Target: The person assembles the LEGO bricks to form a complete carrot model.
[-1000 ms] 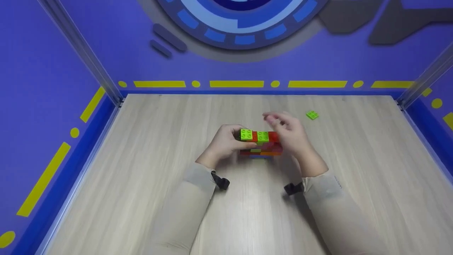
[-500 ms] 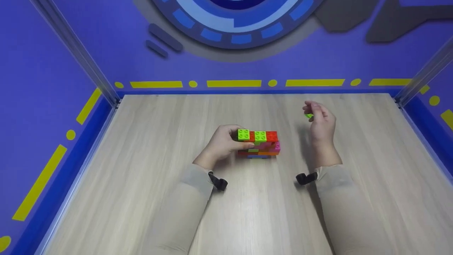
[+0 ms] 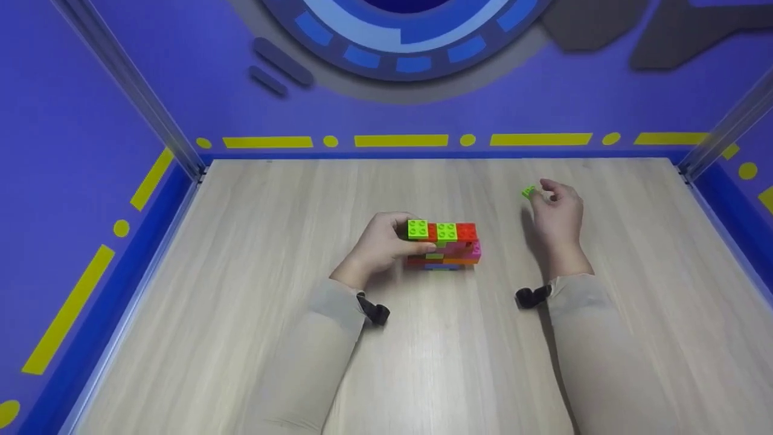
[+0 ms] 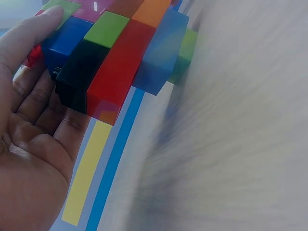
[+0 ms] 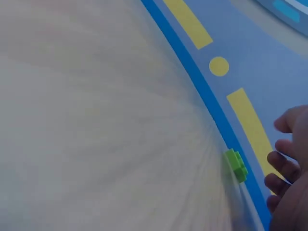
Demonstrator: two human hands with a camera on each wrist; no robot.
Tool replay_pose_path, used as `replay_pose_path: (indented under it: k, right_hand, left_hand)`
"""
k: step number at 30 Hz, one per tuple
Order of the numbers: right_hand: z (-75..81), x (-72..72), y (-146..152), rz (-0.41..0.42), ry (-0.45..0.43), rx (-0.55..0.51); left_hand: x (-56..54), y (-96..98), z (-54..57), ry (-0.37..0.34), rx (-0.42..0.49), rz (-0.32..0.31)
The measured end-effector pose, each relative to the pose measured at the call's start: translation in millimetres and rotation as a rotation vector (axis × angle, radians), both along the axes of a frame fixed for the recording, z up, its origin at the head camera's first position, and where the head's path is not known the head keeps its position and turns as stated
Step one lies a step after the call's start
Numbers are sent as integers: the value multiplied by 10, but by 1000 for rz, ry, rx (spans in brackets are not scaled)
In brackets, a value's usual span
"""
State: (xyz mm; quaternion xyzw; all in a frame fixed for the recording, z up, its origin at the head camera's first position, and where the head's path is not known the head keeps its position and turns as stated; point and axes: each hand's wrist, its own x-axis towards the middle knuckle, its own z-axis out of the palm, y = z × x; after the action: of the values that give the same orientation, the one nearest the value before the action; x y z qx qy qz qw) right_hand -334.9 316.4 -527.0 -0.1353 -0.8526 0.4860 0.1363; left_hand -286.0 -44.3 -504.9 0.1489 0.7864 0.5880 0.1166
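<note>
My left hand (image 3: 381, 243) grips the left end of a stack of building blocks (image 3: 466, 232), its thumb along the near side. Green and red studded blocks form the top row, with pink, orange and blue ones lower down. Close up in the left wrist view, the block stack (image 4: 120, 62) also has black, red and blue blocks, with fingers behind it. To the right, my right hand (image 3: 560, 219) is beside a small flat green block (image 3: 527, 191), thumb overlapping it. In the right wrist view, bent fingers stand apart from this green block (image 5: 236, 166), which lies on the table.
The wooden table (image 3: 290, 199) ends at a blue back wall (image 3: 374, 121) with yellow dashes. Another blue panel (image 3: 72, 151) rises along the left side, with a metal post (image 3: 139, 96) at the corner. A black wrist strap mount (image 3: 531, 298) sits at the right cuff.
My right hand has left the right end of the stack and moved right and away to the small green block. The left hand keeps its grip on the stack.
</note>
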Motion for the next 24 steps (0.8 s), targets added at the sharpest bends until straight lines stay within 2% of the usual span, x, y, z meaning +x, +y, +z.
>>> replay_pose_path:
  k: [2, 5, 9, 12, 18, 22, 24]
  right_hand:
    - [-29, -2, 34, 19, -11, 145]
    - [-64, 3, 61, 51, -38, 307]
    - [-99, 9, 52, 100, -78, 429]
    - [-97, 17, 58, 119, -59, 485]
    - [-107, 45, 48, 107, -16, 487]
    - [-115, 68, 17, 92, 6, 384]
    - [-116, 80, -17, 118, 31, 309]
  left_hand:
    - [5, 2, 0, 0, 13, -12]
    - [10, 2, 4, 1, 38, -26]
    - [23, -17, -2, -7, 28, -17]
    - [20, -12, 2, -10, 22, -15]
    - [12, -7, -15, -8, 29, -19]
    - [16, -8, -17, -4, 40, -23]
    - [19, -8, -18, -1, 40, -21]
